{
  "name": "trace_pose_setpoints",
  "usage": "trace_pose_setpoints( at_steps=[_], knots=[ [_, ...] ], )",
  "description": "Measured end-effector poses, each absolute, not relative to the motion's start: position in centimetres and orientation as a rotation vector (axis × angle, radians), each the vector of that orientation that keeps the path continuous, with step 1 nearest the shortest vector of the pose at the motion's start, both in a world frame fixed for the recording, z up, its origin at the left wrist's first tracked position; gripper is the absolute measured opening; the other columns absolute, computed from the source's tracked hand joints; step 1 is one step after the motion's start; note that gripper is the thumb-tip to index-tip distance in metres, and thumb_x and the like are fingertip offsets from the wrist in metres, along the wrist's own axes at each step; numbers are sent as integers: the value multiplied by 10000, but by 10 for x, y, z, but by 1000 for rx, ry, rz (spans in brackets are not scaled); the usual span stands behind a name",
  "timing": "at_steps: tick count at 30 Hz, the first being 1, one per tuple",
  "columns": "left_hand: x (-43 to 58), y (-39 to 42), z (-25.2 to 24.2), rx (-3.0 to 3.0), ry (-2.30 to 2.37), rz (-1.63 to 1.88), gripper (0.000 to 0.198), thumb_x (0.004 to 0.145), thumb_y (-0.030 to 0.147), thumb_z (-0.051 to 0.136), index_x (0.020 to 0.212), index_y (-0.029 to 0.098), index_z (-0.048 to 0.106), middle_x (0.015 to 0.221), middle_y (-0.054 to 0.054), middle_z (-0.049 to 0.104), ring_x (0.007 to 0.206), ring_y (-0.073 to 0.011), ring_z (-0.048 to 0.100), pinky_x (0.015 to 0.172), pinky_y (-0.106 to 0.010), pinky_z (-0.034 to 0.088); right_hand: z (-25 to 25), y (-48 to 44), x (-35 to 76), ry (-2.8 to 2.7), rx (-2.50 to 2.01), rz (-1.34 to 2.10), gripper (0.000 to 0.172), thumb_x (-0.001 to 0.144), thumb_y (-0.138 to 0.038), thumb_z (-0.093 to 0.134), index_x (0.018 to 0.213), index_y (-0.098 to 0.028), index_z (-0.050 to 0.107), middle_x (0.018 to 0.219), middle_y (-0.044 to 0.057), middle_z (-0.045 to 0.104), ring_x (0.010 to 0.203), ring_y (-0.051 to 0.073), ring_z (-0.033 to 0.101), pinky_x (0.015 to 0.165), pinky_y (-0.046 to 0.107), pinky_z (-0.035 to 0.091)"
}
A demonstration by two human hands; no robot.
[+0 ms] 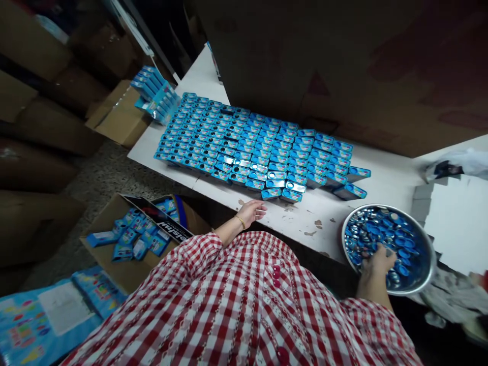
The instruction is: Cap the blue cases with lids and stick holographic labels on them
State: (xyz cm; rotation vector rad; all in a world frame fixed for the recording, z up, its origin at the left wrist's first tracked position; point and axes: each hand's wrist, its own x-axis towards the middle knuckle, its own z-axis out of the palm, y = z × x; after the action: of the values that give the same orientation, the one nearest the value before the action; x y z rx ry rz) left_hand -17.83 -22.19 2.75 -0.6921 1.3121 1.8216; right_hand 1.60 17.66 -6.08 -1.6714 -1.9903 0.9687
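Note:
My left hand [252,213] rests at the front edge of the white table [305,221], palm turned up a little and fingers loosely stretched out, with nothing in it. Just beyond its fingertips stand the nearest of many slim blue boxes [263,147], packed upright in slanting rows. A round spot marks the top of each box, dark on several at the left and blue on others. On the right, my right hand [381,260] reaches into a metal bowl [430,259] of small round blue and silver caps [406,244]. Its fingers are bent together among them; what they pinch is unclear.
A large cardboard carton [324,76] rises behind the rows. At the lower left, an open carton [102,213] holds loose blue boxes, near printed blue packs [49,315]. More blue boxes [156,94] stand at the table's far left end. A white block [457,218] lies right of the bowl.

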Motion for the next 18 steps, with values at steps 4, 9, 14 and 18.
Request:
trace_pose_setpoints(
  at_steps=[4,9,14,18],
  knots=[
    [-178,-201,30,-588,1082,1822,187,806,303,552,891,142,595,779,-68,654,656,-139,618,650,-265,448,-13,151,-5,-1538,-1562,1364,437,626,-371,601,1021,-267,446,745,-55,463,459,100,463,330,211,350],
    [-182,-163,31,-444,657,1785,415,827,516,451,996,169,604,940,-95,655,812,-205,620,812,-421,435,39,40,-83,-2190,-945,1587,411,681,-434,609,1025,-232,510,778,-8,543,555,128,523,431,230,404],
    [-196,-169,27,-520,430,1880,435,768,543,503,934,162,632,827,-77,665,790,-221,624,807,-402,448,45,-68,-149,-2887,137,877,278,786,-299,514,1035,-205,595,1035,104,567,859,207,554,663,293,443],
    [-216,-207,32,-646,416,2087,348,785,415,510,947,139,646,854,-79,672,844,-211,638,810,-339,467,41,-107,-178,-2917,569,472,342,808,-255,508,1133,-176,582,1100,138,551,926,244,517,766,352,407]
  ],
)
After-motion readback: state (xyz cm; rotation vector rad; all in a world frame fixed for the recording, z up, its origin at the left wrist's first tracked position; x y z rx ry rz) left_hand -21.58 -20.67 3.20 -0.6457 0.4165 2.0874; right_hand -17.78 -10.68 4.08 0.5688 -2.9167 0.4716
